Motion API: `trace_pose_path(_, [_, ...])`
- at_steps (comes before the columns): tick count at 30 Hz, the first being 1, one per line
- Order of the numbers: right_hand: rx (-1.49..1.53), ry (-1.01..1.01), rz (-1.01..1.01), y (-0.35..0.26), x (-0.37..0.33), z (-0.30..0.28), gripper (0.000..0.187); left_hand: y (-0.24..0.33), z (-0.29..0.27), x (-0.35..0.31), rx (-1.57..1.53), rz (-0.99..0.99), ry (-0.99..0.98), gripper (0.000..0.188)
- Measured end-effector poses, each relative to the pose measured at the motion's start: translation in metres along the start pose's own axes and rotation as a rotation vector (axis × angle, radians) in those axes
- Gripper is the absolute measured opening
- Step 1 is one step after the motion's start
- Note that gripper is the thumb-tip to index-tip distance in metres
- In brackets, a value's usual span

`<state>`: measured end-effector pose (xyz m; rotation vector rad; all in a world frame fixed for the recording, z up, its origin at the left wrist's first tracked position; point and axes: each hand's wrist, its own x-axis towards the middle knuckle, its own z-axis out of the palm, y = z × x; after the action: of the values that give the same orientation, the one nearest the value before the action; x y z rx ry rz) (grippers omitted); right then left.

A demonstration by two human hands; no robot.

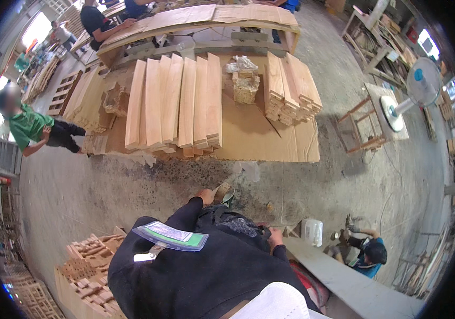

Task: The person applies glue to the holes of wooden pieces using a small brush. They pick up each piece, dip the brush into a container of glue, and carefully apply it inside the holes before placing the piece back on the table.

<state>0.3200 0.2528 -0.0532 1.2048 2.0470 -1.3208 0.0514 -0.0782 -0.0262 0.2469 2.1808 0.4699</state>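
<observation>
My left hand (205, 196) reaches forward past my dark sleeve, its fingers closed at the edge of a small tan piece (221, 192) with a pale rim and some green beside it. Its kind is too small to make out. Lower and to the right, my right hand (275, 237) rests by my lap, close to the end of a long grey board (339, 271). The fingers there look curled, and whatever they may hold is hidden. A clip-on badge (171, 235) lies over my dark clothing.
Ahead, stacked wooden boards (174, 101) and a second stack (291, 85) lie on cardboard (270, 141). A fan (397, 111) stands on a wooden stool at right. One person (31, 125) stands at left; another (368, 255) crouches at right beside a white jug (312, 232). Wood blocks (92, 271) fill the lower left.
</observation>
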Motion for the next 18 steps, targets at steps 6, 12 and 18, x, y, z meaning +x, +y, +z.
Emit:
trace_pose_path(6, [0.011,0.051,-0.251,-0.034,-0.010,-0.005,0.047,-0.021,-0.003,0.028,0.019,0.214,0.063,0.026])
trace_pose_path(12, [0.025,0.205,-0.066,-0.034,-0.023,-0.001,0.031,0.018,-0.026,0.018,0.242,0.308,0.002,0.029])
trace_pose_path(18, [0.086,0.314,0.125,-0.028,-0.054,0.026,0.031,0.051,-0.049,0.032,0.310,0.312,-0.013,0.033])
